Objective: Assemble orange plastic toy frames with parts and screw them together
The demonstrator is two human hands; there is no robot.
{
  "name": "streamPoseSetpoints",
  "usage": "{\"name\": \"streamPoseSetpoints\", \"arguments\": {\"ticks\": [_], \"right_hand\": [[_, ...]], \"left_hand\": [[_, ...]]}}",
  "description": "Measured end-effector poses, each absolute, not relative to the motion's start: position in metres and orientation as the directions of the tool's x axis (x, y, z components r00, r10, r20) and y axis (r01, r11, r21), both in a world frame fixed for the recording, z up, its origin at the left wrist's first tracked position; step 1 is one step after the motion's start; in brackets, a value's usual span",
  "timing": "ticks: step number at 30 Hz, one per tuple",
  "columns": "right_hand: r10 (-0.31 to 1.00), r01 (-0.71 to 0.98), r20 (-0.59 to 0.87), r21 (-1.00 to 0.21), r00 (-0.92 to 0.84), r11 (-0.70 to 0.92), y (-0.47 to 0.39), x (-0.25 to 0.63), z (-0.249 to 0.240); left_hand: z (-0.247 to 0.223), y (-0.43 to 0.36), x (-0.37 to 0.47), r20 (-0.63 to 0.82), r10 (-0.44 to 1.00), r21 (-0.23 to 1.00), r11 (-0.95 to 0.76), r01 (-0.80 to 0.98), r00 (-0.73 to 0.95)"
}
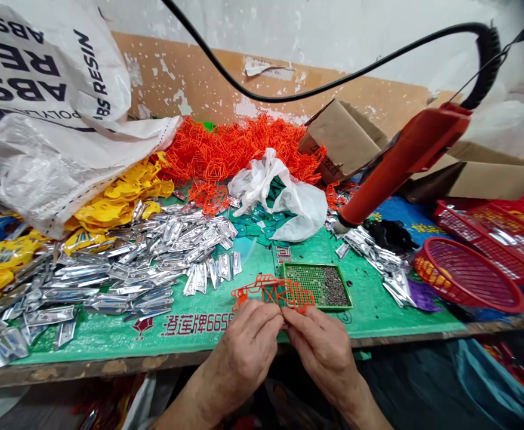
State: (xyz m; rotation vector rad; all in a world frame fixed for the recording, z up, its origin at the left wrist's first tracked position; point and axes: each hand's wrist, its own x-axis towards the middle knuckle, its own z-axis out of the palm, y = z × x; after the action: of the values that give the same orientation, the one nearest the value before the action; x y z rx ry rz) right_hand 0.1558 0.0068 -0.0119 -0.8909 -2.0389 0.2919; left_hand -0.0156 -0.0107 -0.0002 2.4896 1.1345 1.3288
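An orange plastic lattice frame (273, 289), shaped like a small vehicle cage, is held up over the front edge of the table. My left hand (253, 334) is closed on its lower left side, fingers bent in a pinch. From the other side my right hand (320, 340) grips the frame's lower right, its thumb and fingertips nearly touching those of the left. Whatever lies between the fingertips is hidden. Just behind the frame sits a green tray (307, 280) with many small dark screws (333, 283) gathered at its right.
Silvery pieces (145, 257) spread across the left. Behind lie yellow parts (110, 206), a heap of orange frames (239, 146) and a white plastic bag (298, 203). A red power screwdriver (405, 161) hangs at right, near a red basket (468, 275) and cardboard boxes (345, 134).
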Motion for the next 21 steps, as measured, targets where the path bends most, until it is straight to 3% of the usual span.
{"name": "streamPoseSetpoints", "arguments": {"ticks": [2,6,9,21], "right_hand": [[0.718,0.487,0.605,-0.539,-0.344,0.687,0.006,0.156,-0.011],[0.828,0.359,0.523,-0.747,-0.202,0.559,0.011,0.159,-0.015],[0.875,0.261,0.470,-0.836,-0.114,0.483,0.013,0.162,-0.023],[0.903,0.117,0.422,-0.896,-0.075,0.428,0.007,0.158,-0.035]], "left_hand": [[0.001,-0.011,-0.018,0.679,0.652,0.415,-0.721,0.556,0.338],[0.001,-0.014,-0.028,0.734,0.637,0.379,-0.671,0.637,0.234],[0.000,-0.016,-0.035,0.732,0.657,0.374,-0.606,0.702,0.177],[0.006,-0.015,-0.026,0.742,0.643,0.385,-0.641,0.664,0.190]]}}
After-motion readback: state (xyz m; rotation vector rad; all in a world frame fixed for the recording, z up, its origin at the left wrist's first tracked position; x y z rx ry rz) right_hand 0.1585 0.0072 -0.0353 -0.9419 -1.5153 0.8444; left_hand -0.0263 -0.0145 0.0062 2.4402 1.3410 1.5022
